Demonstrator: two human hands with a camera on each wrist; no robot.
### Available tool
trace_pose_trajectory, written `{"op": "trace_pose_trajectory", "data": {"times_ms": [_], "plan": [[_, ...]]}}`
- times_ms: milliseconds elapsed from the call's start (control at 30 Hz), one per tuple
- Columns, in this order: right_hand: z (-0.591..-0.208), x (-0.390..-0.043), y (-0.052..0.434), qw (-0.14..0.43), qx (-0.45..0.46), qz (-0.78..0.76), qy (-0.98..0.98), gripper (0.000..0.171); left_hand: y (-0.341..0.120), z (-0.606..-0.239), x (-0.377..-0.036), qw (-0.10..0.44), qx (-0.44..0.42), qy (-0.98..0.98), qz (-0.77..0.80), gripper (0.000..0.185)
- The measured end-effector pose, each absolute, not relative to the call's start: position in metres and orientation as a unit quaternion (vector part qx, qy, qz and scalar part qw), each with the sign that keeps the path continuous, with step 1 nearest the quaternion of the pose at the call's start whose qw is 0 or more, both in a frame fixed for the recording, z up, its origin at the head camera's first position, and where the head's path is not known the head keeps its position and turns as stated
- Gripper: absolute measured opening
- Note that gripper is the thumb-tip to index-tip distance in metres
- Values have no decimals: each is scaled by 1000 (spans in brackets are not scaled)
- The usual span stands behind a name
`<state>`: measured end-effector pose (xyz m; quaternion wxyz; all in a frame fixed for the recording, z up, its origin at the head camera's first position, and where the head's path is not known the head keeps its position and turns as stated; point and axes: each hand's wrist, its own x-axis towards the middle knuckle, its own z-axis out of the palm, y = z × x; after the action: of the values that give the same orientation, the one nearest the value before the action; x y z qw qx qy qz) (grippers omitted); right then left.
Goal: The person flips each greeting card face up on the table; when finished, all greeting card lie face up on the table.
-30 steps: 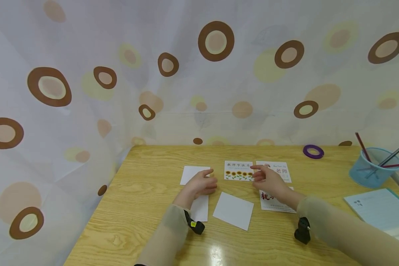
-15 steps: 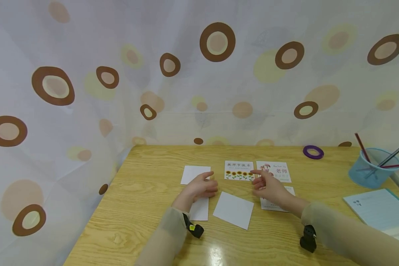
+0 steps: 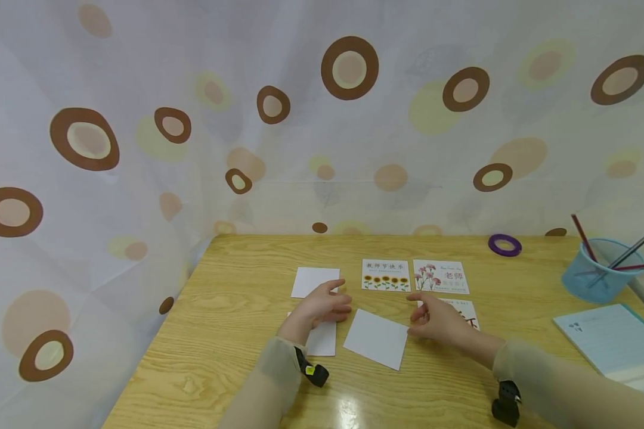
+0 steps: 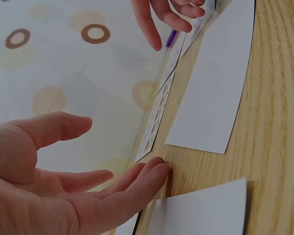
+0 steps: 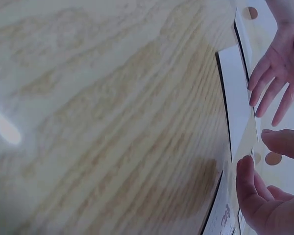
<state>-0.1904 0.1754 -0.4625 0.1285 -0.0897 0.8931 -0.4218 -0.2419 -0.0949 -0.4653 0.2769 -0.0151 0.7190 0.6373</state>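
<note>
Drawn back from the sunflower card (image 3: 386, 275), the right hand (image 3: 434, 314) hangs loose-fingered beside the open left hand (image 3: 324, 305) over blank cards (image 3: 376, 338) on the wooden table (image 3: 236, 333) before a spotted curtain (image 3: 139, 131).

Blank white card (image 3: 376, 338), flat on the table, turned askew, between the two hands. Second blank card (image 3: 322, 339) partly under the left hand; printed card (image 3: 464, 312) partly under the right.

The sunflower card (image 3: 386, 275) reads 教师节快乐 (small print beneath is illegible). The carnation card (image 3: 441, 277) reads 老师.
</note>
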Motion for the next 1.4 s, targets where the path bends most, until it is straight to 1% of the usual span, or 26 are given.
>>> {"op": "trace_pose_trajectory", "data": {"times_ms": [200,400,533,1300,1400], "plan": [[-460,-183,173,142,-70,-412,897,69,-94,-464,-241,278,-16,719,636,67],[-460,-176,168,179,-30,-474,861,71,-94,-464,-239,279,-17,720,636,66],[-459,-174,166,190,-25,-495,847,72,-94,-465,-238,281,-18,717,638,65],[-456,-177,163,212,-1,-526,824,74,-89,-466,-235,293,-7,716,634,68],[-456,-177,162,208,-3,-529,823,73,-89,-466,-235,292,-7,721,628,64]]}}
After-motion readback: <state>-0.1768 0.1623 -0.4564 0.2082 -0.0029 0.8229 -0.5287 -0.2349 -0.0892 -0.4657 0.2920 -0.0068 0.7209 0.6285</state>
